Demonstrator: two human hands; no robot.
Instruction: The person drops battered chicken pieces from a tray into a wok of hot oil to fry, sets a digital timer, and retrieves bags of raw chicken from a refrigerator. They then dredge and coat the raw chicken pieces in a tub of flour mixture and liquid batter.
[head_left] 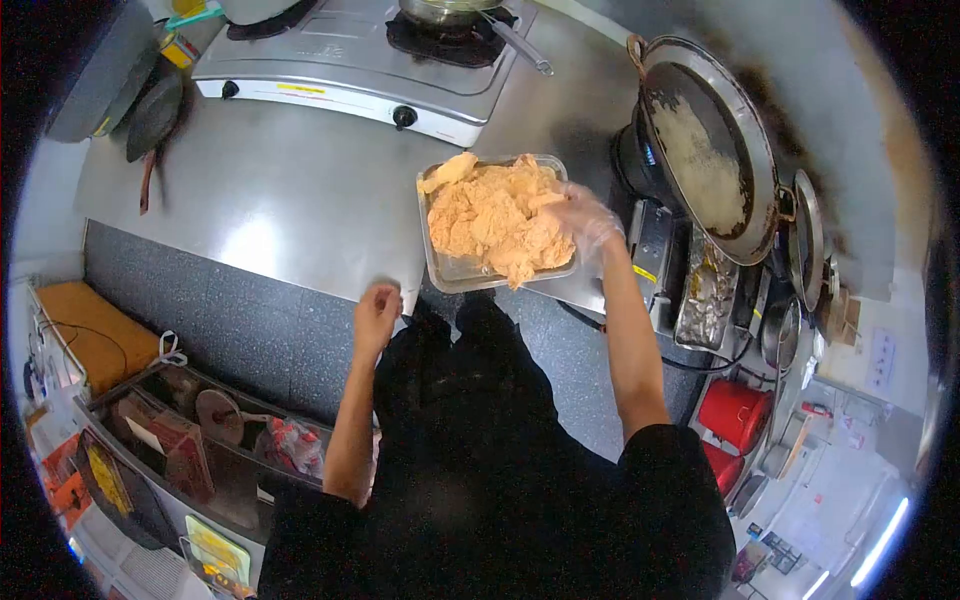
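Observation:
A clear rectangular tray (462, 280) sits at the front edge of the steel counter, heaped with breaded chicken pieces (495, 215). My right hand (585, 218), in a clear plastic glove, reaches over the tray's right side. Its fingers are closed on a breaded chicken piece (546, 200) at the right of the heap; the fingertips are partly hidden. To the left of the tray, my left hand (377, 308) is beside the counter edge, fingers curled in, with nothing visible in it.
A large wok of oil (715, 170), its surface foaming, stands to the right. A two-burner gas stove (340, 70) lies at the back, with a pot (445, 10) on its right burner. A foil-lined tray (708, 290) sits below the wok. A small pan (155, 115) is at far left.

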